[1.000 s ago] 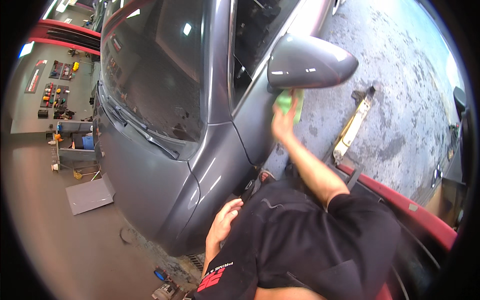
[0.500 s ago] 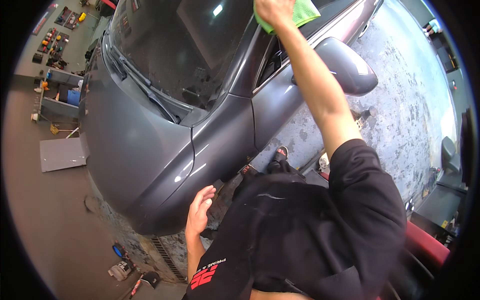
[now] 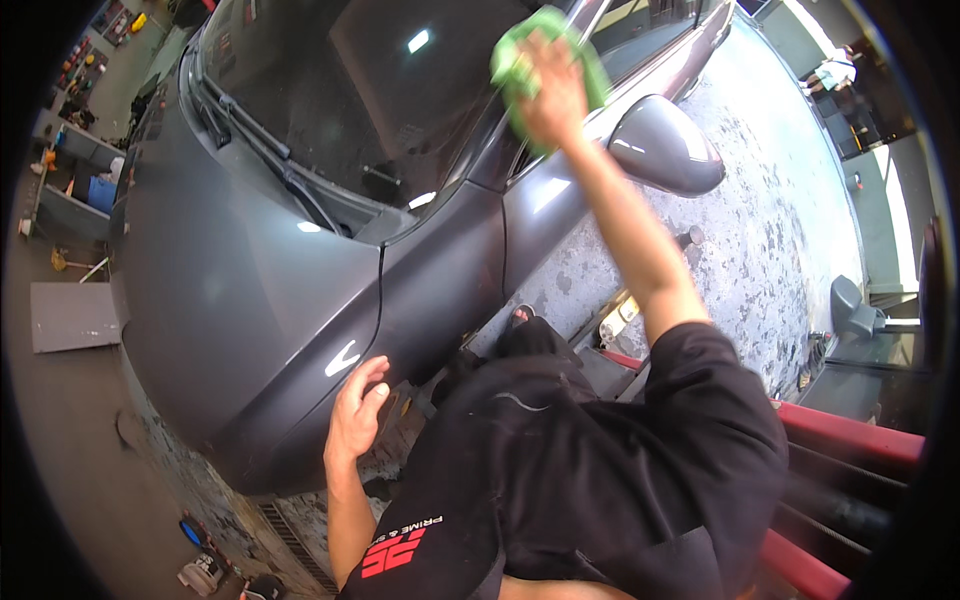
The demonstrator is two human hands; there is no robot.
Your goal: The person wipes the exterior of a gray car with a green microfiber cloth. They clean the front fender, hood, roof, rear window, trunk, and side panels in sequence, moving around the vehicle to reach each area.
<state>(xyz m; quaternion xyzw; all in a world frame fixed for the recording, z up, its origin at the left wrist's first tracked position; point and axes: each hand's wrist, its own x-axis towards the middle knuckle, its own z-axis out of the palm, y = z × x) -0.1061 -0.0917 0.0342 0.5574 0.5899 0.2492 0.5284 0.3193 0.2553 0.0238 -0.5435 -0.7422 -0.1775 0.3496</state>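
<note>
My right hand point(image 3: 553, 98), smeared a little by motion, presses a bunched green cloth point(image 3: 515, 65) against the pillar between the windshield point(image 3: 340, 90) and the front side window of a dark grey car point(image 3: 250, 290). The cloth spreads out around my fingers. Just beyond my right forearm juts the car's grey side mirror point(image 3: 665, 145). Lower down, my left hand point(image 3: 355, 412) is held in front of the front fender point(image 3: 435, 265), fingers loosely stretched and nothing in them. Whether its fingertips touch the paint, I cannot tell.
Windshield wipers point(image 3: 270, 155) lie along the base of the glass. Red rails point(image 3: 850, 432) run beside me at the lower right. A grey panel point(image 3: 75, 318) is at the far left, and a floor grate point(image 3: 295, 545) lies near the front bumper. Another person point(image 3: 832, 72) stands far off.
My right hand has brought the cloth down and slightly left, nearer to the mirror. My left hand has shifted left and a little upward along the fender. The view has turned slightly.
</note>
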